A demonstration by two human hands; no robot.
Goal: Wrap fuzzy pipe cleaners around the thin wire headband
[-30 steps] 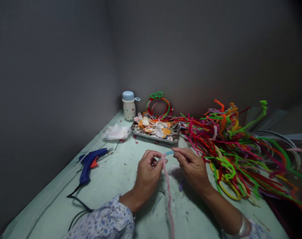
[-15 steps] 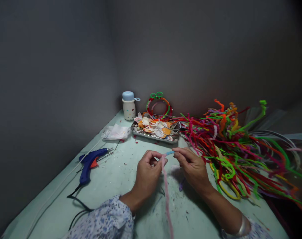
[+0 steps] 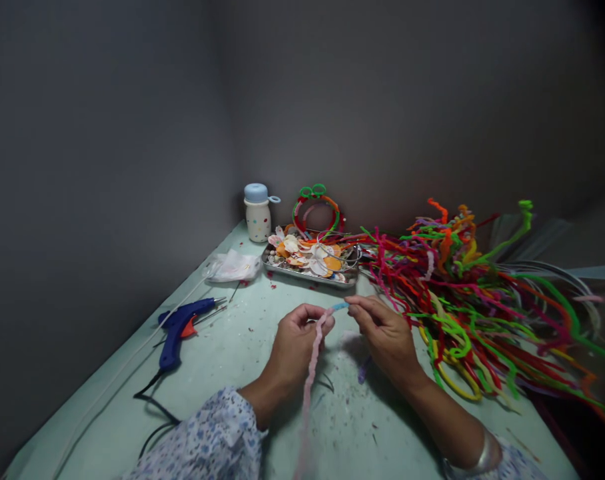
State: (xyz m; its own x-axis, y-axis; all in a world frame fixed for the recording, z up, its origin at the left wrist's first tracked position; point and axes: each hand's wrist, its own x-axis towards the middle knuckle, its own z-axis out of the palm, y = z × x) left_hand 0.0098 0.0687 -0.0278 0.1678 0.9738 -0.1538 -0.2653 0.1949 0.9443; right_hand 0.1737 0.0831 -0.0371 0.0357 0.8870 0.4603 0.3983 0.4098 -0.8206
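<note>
Pinches a pink fuzzy strip [image 3: 310, 377] in the left hand [image 3: 293, 341], in front of the metal tray [image 3: 307, 275]; grips the adjoining blue section [image 3: 340, 307] in the right hand [image 3: 386, 337], fingertips narrowed on it. Has, for moving, pale green tabletop [image 3: 232, 373] between tray and hands, limited by a glue gun [image 3: 171, 347] left of the tray, by heaped pipe cleaners [image 3: 447, 300] right of it. Works over a speckled surface, facing grey walls [image 3: 382, 120] meeting behind the tray's left end.

Dim light leaves the grey walls [image 3: 392, 100] murky, the table [image 3: 222, 360] softly shadowed, the right edge blurred.
</note>
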